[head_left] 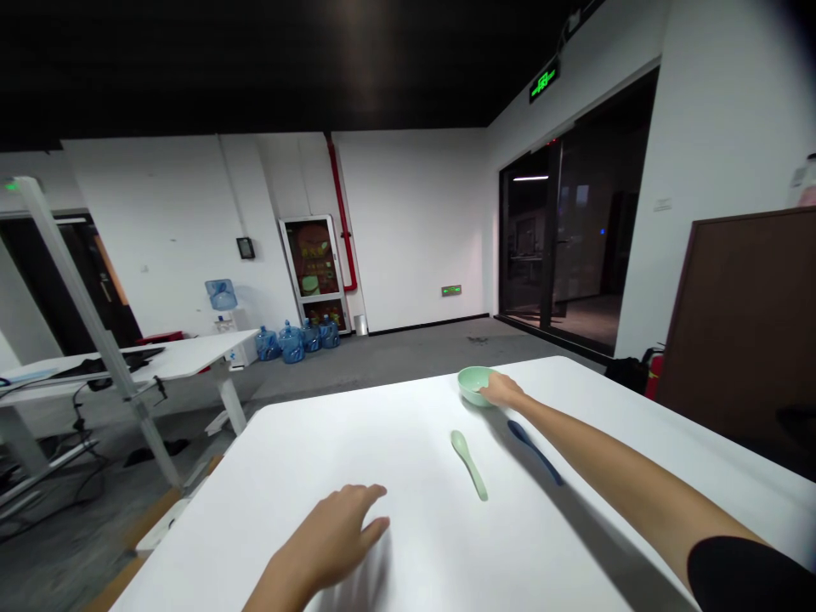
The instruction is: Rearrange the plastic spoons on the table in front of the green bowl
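Observation:
At the far side of the white table point(280, 459), my right hand point(502, 390) grips the rim of a light green bowl point(473, 384), fingers over its near right edge. The bowl is upright. Nearer to me lies a light green spoon point(470, 467), its handle toward me. A dark blue spoon point(536, 453) rests to the right of it, beneath my right forearm. My left hand point(337, 531) hovers over the table at the front left, thumb and fingers apart, with nothing in it. The green spoon is the thing nearest to it.
To the left stands another white desk point(197, 353) with cables and a metal post point(95, 314). Several blue water bottles point(291, 344) stand on the floor by the far wall. A brown board point(752, 340) rises beyond the table's right edge, near a red extinguisher point(654, 374).

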